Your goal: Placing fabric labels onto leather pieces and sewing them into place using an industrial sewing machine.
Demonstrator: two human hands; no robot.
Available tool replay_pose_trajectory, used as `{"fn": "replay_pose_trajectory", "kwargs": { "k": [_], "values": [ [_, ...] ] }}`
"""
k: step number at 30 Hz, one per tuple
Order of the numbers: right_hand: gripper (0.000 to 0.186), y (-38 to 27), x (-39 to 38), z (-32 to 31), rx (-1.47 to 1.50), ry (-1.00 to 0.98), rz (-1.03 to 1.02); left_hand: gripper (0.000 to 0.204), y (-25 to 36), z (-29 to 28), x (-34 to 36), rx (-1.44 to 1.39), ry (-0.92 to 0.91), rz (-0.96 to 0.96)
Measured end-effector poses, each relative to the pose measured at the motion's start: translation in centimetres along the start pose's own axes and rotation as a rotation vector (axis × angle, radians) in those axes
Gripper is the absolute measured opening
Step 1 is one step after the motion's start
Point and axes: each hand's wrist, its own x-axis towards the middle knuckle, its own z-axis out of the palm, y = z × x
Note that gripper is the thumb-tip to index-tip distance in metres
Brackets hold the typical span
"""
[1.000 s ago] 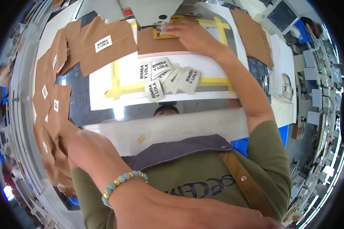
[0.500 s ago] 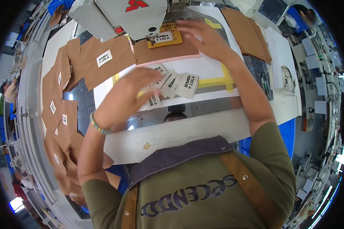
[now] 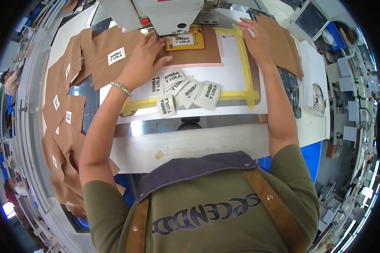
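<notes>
My left hand [image 3: 144, 62] lies over the left end of a brown panel [image 3: 188, 57], fingers apart, fingertips beside a yellow template frame [image 3: 198, 45]. Inside the frame's window shows a white label [image 3: 183, 39], right below the sewing machine head [image 3: 166, 19]. Whether those fingers press on the panel or the frame is hard to tell. Farther right, my right hand [image 3: 254, 41] is stretched out with nothing in it, close to a stack of brown panels [image 3: 276, 44]. Several loose white labels [image 3: 209, 95] lie overlapping in front of the panel.
Brown panels with labels, joined by thread, cover the left side; one labelled panel [image 3: 109, 57] is nearest. Yellow tape [image 3: 242, 95] edges the white sheet [image 3: 135, 117]. A screen [image 3: 310, 21] and a white box [image 3: 313, 80] stand right. The table's front edge [image 3: 190, 139] is close to me.
My left hand has gone forward from above the loose labels to the template's left side. My right hand has left the template's right side and moved right. The view has shifted slightly.
</notes>
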Motion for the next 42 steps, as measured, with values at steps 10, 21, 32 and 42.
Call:
{"fn": "replay_pose_trajectory", "kwargs": {
  "k": [10,21,32,42],
  "values": [
    [0.024,2.5,0.6,-1.8,0.014,-0.073,-0.033,0.042,1.0,0.5,2.5,-0.054,-0.037,0.144],
    [0.025,2.3,0.6,-1.3,0.004,-0.119,-0.027,0.042,0.8,0.6,3.3,-0.032,-0.063,0.167],
    [0.024,2.3,0.8,-1.5,0.025,-0.124,0.044,0.041,0.8,0.7,3.2,0.039,-0.021,0.186],
    [0.023,1.4,-0.9,-1.7,0.014,-0.078,0.022,0.040,0.7,1.2,3.3,-0.006,-0.024,0.105]
  ]
}}
